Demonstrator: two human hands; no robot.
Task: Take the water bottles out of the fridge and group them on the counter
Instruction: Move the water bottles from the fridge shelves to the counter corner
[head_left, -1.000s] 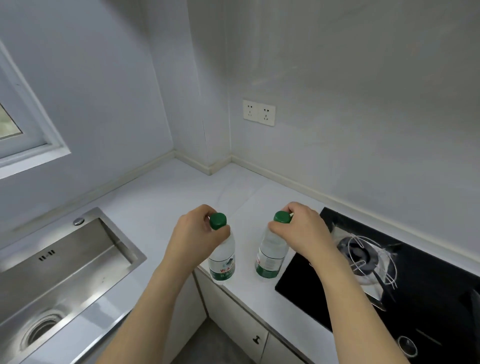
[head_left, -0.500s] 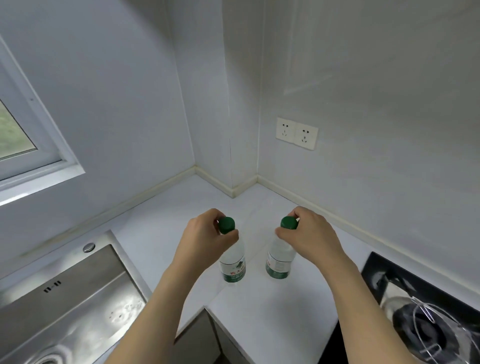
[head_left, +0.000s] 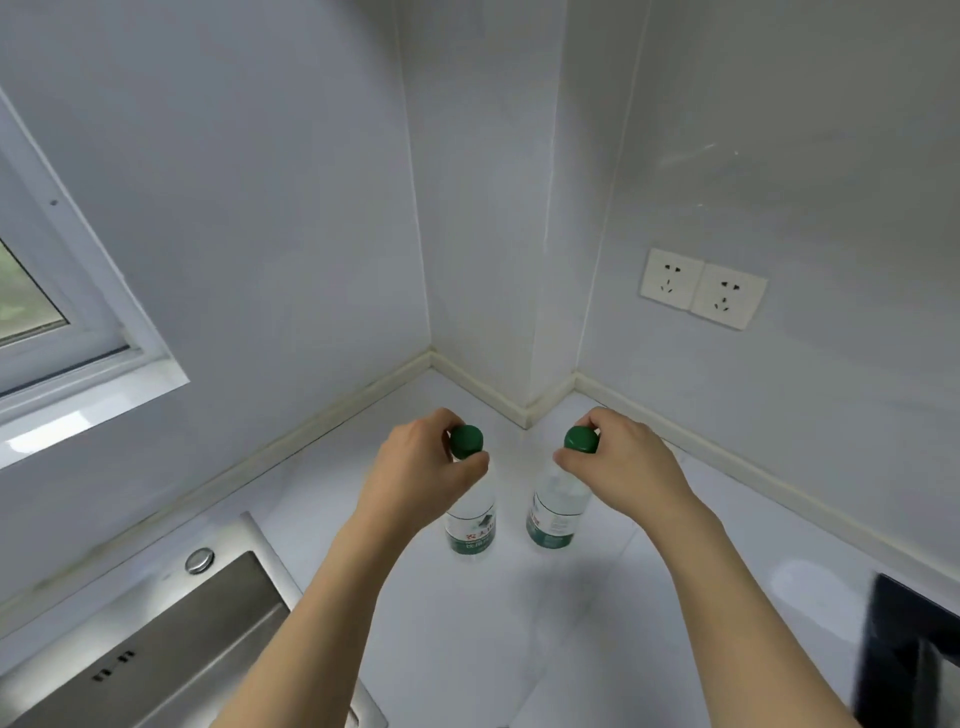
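Two clear water bottles with green caps and green-and-white labels stand upright, close together, over the white counter (head_left: 519, 623) near its inner corner. My left hand (head_left: 421, 478) grips the left bottle (head_left: 470, 519) round its neck, just under the cap. The right bottle (head_left: 556, 512) is held the same way at its neck by my right hand (head_left: 623, 467). I cannot tell whether the bottle bases touch the counter. No fridge is in view.
A steel sink (head_left: 156, 649) lies at the lower left, with a window (head_left: 31, 312) above it. A black hob (head_left: 914, 654) edges in at the lower right. A double wall socket (head_left: 701, 288) sits on the right wall.
Both hands have carried the bottles farther in over the counter, toward the wall corner. The view has come closer, so the hob has slid mostly out of frame.
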